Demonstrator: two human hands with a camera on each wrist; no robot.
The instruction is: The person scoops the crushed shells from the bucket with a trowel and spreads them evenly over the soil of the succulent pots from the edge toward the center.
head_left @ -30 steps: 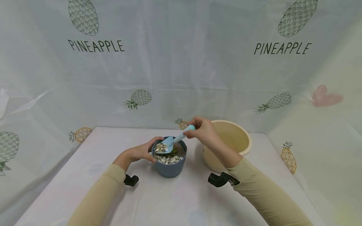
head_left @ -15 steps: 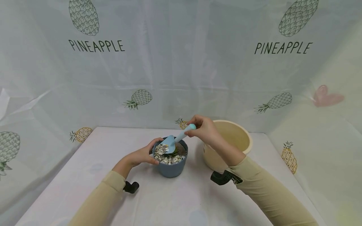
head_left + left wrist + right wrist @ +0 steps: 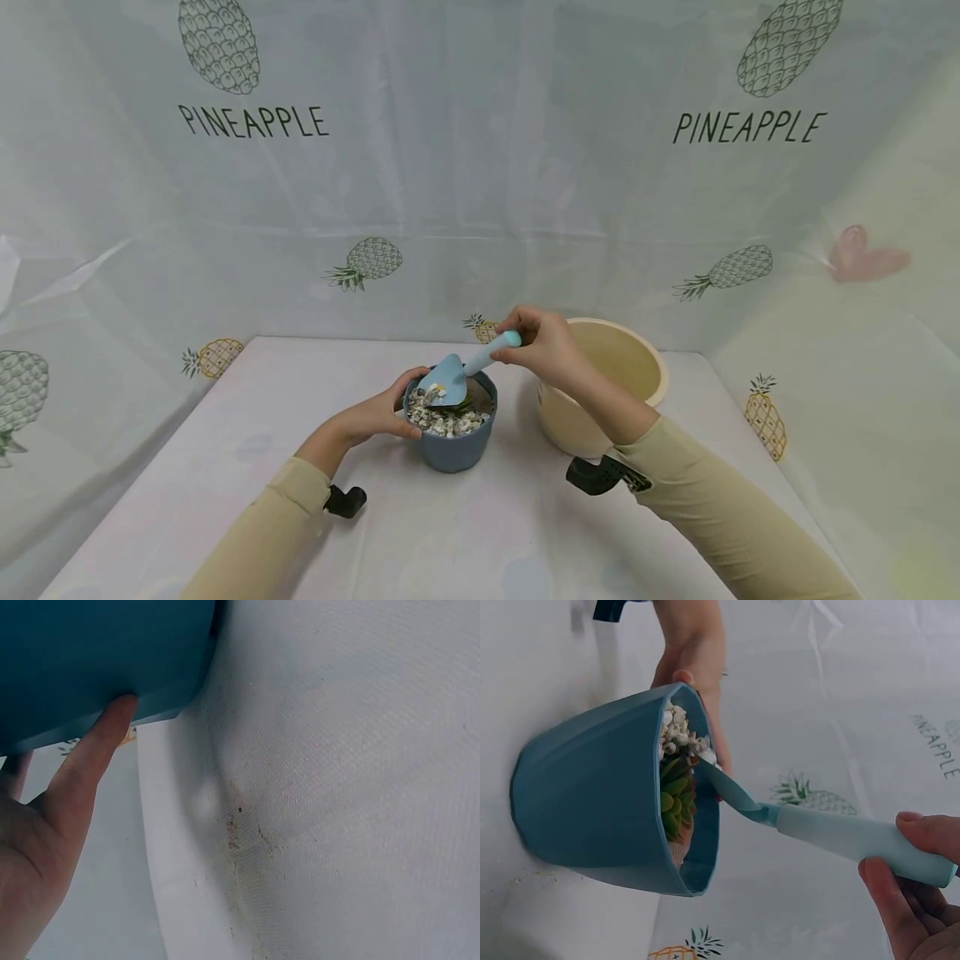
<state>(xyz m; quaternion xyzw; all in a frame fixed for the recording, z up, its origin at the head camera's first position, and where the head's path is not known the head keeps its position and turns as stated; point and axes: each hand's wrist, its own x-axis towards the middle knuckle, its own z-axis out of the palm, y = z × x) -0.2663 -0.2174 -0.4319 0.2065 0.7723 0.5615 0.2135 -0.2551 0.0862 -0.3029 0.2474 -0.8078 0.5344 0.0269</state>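
Observation:
My right hand (image 3: 549,346) pinches the end of the handle of a light blue trowel (image 3: 840,832), thumb on one side and fingers on the other. The trowel's blade tilts down inside a blue-grey plant pot (image 3: 452,454), with a few pebbles still on it. White pebbles (image 3: 450,423) cover part of the pot's surface. A green succulent (image 3: 675,799) grows in the pot, mostly hidden under the blade in the head view. My left hand (image 3: 378,412) grips the pot's left side, thumb against the front wall and fingers around the back of the rim.
Right of the pot stands a large cream bucket (image 3: 555,421), partly behind my right forearm. A white cloth covers the table (image 3: 450,542), with a pineapple-print sheet (image 3: 480,167) hanging behind. Small dark crumbs (image 3: 234,836) lie on the cloth near the pot.
The trowel blade has tipped over further, and most of its pebbles have slid off into the left side of the pot. My left hand keeps its hold on the pot.

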